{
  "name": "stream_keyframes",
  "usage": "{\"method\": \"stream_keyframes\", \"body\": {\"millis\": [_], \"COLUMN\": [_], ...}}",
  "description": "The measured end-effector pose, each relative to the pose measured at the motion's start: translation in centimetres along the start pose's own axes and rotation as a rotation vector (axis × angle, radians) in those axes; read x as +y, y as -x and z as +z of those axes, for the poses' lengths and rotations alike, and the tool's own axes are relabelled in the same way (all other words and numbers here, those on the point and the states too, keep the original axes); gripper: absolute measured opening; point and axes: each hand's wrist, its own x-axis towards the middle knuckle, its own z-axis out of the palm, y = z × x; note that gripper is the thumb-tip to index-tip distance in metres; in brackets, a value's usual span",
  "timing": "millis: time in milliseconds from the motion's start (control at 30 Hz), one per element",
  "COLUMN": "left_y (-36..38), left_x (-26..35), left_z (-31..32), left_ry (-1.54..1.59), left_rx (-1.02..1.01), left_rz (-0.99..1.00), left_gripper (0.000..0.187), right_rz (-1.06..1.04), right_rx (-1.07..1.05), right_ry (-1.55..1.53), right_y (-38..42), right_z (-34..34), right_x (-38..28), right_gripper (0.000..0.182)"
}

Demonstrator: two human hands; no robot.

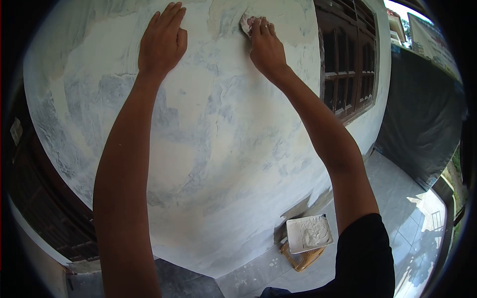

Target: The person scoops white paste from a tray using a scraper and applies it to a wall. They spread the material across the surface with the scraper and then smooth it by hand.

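My left hand [163,42] lies flat against the patchy white wall [189,129], its fingers stretched upward and holding nothing. Higher on the right, my right hand [268,48] grips a whitish, putty-smeared tool [245,24] with a reddish patch and presses it to the wall. The fingers cover most of this tool, so I cannot make out its exact kind. Smooth cream-white patches and rougher grey-blue ones cover the wall around both hands.
Down by the wall's foot, a white tray of pale paste [317,232] rests on a tan plastic stool [304,259]. A brown wooden window [348,62] is right of my right hand. Beyond it hangs a dark sheet [420,114]. Grey tiles [387,198] form the floor.
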Motion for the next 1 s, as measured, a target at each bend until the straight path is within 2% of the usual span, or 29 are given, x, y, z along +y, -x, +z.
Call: {"method": "stream_keyframes", "body": {"millis": [33, 100, 167, 233, 300, 467, 533, 567, 667, 700, 767, 800, 867, 900, 1000], "left_y": [0.0, -0.1, 0.0, 0.0, 0.0, 0.0, 0.0, 0.0, -0.1, -0.2, -0.1, 0.0, -0.1, 0.0, 0.0], "left_x": [-0.1, 0.0, -0.2, -0.1, 0.1, 0.1, 0.1, 0.1, -0.1, -0.1, -0.1, -0.1, -0.1, -0.1, 0.0], "left_z": [0.0, 0.2, 0.5, 0.3, 0.2, 0.2, 0.2, 0.2, 0.1, 0.0, 0.0, 0.1, 0.2, 0.2, 0.4], "left_ry": [0.004, 0.021, -0.024, -0.023, -0.019, -0.009, -0.009, -0.010, 0.009, 0.011, 0.009, 0.012, 0.009, 0.012, -0.030], "left_rx": [-0.009, -0.006, 0.016, 0.018, 0.007, 0.003, -0.003, -0.003, -0.005, -0.007, -0.008, -0.008, 0.003, 0.010, 0.018], "left_rz": [-0.006, 0.000, -0.001, -0.004, -0.003, -0.020, -0.015, -0.016, 0.004, 0.004, -0.005, -0.011, 0.001, -0.001, 0.008], "left_gripper": [0.043, 0.043, 0.040, 0.040, 0.040, 0.042, 0.042, 0.043, 0.043, 0.043, 0.043, 0.043, 0.044, 0.044, 0.039], "right_rz": [-0.121, -0.263, -0.230, -0.212, -0.095, -0.010, 0.012, 0.155, 0.124, 0.044, -0.057, -0.112, -0.242, -0.270, -0.279], "right_rx": [-0.053, -0.155, -0.261, -0.279, -0.255, 0.048, 0.080, -0.037, -0.068, -0.011, 0.036, 0.051, -0.097, -0.176, -0.265], "right_ry": [0.073, -0.037, -0.258, -0.277, -0.319, -0.201, -0.150, -0.143, -0.059, -0.044, -0.080, 0.005, 0.055, -0.015, -0.172], "right_y": [2.7, 8.5, 11.8, 11.4, 8.9, 0.1, -2.6, -3.6, -4.6, -3.9, -1.5, 0.9, 6.5, 9.2, 12.9], "right_z": [-1.4, -4.4, -7.3, -8.9, -9.0, -6.4, -4.5, -3.5, -1.2, -0.2, 0.4, 0.1, -2.9, -4.8, -8.0], "right_x": [-2.8, -7.4, -9.2, -8.0, -5.7, 1.5, 4.5, 5.4, 6.8, 6.7, 4.3, 2.2, -2.7, -4.7, -6.7], "right_gripper": [0.049, 0.048, 0.051, 0.055, 0.064, 0.060, 0.057, 0.060, 0.062, 0.058, 0.052, 0.049, 0.050, 0.048, 0.049]}}
